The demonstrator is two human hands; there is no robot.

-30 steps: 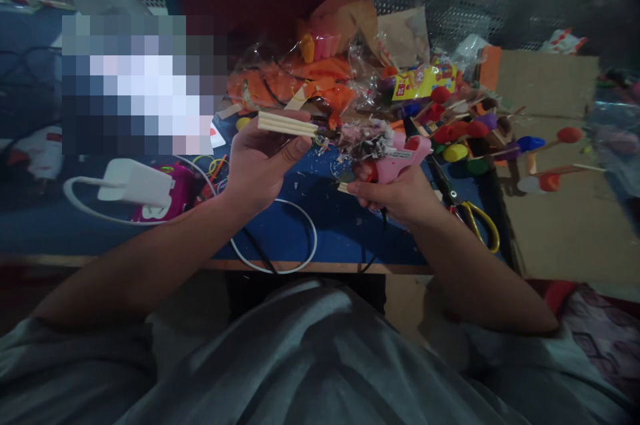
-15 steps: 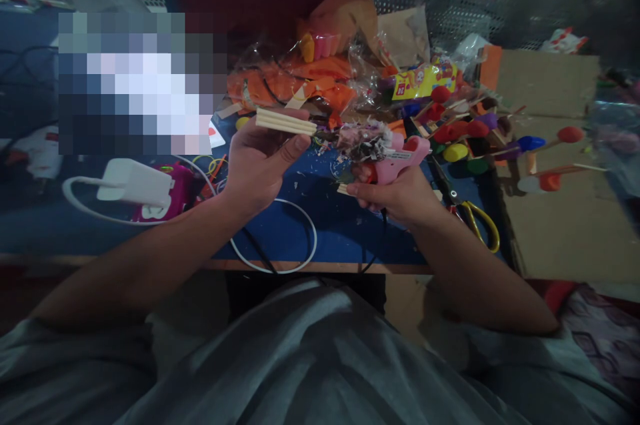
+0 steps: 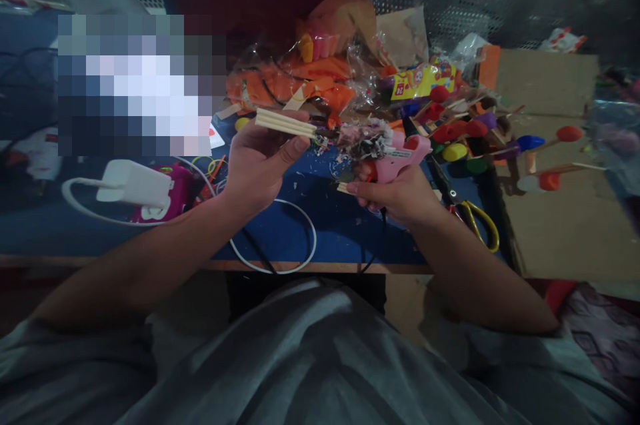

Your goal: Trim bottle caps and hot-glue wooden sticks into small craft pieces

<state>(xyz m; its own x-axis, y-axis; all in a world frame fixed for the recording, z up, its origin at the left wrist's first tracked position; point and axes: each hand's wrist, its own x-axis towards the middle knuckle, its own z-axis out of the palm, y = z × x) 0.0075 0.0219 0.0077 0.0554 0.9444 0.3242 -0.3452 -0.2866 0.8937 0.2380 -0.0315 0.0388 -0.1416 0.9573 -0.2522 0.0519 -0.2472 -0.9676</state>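
My left hand (image 3: pixel 263 161) is closed on a small bundle of pale wooden sticks (image 3: pixel 285 123) lying side by side, their ends towards the right. In my right hand (image 3: pixel 387 193) is a pink hot glue gun (image 3: pixel 403 157), its front part wrapped in grey, scruffy shreds. The glue gun's nozzle points left and comes close to the right ends of the sticks; whether it touches them I cannot tell. Short pale stick ends (image 3: pixel 343 187) also show at the fingers of my right hand. Pale scraps lie scattered on the blue tabletop (image 3: pixel 340 238) beneath.
Yellow-handled scissors (image 3: pixel 480 225) lie right of my right hand. Beyond are sticks with coloured balls (image 3: pixel 465 135) by a cardboard sheet (image 3: pixel 570 225). A white charger (image 3: pixel 135 183) in a magenta socket block (image 3: pixel 177 195) stands left, with a looped white cable (image 3: pixel 313 248). Orange material (image 3: pixel 320 75) lies behind.
Almost nothing differs. Both hands keep their grip, and the glue gun's nozzle stays by the ends of the sticks.
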